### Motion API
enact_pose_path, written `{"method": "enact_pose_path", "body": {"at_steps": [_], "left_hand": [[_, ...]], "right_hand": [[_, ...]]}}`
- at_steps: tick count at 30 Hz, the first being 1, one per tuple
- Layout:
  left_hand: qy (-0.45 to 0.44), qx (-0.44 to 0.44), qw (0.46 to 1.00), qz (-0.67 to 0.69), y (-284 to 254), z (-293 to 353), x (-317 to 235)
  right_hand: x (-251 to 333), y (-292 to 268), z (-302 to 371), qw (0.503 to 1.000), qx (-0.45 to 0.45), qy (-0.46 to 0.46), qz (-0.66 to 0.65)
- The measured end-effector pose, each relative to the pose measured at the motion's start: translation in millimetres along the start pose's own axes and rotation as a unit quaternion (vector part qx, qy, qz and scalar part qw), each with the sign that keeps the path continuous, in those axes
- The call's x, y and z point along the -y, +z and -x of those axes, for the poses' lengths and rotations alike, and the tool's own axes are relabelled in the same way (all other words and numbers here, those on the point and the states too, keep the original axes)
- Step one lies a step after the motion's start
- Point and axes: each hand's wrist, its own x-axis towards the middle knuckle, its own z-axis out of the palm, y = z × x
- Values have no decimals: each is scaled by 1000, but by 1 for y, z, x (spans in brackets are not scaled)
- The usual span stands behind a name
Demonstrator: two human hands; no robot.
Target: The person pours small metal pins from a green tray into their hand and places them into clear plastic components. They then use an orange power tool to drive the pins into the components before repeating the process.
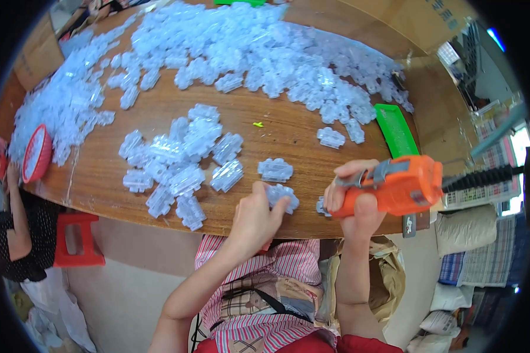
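Observation:
My left hand (254, 217), near the table's front edge, pinches a clear plastic piece (284, 199) with scalloped edges between thumb and fingers. To its right, my right hand (359, 203) is wrapped round an orange electric screwdriver (403, 185) with a grey lever and a black cord. The screwdriver's tip is hidden behind my fingers. Beside those fingers, part of another clear piece (321, 206) shows on the table. One more loose piece (275, 170) lies just beyond my left hand. Left of it sits a small heap of similar clear pieces (179, 156).
A large pile of clear pieces (229, 41) spreads over the far side of the wooden table (265, 132). A green tray (396, 130) lies at the right, a red basket (37, 154) at the left. Another person's arm (19, 217) shows beside a red stool (78, 240).

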Motion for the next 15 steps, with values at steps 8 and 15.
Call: {"method": "enact_pose_path", "body": {"at_steps": [8,15], "left_hand": [[69,-94,950,-289,16,-31,-22],[352,-60,895,-267,59,-36,-43]], "right_hand": [[-2,-44,-12,984,-158,-35,68],[4,-59,-5,979,-184,-39,81]]}}
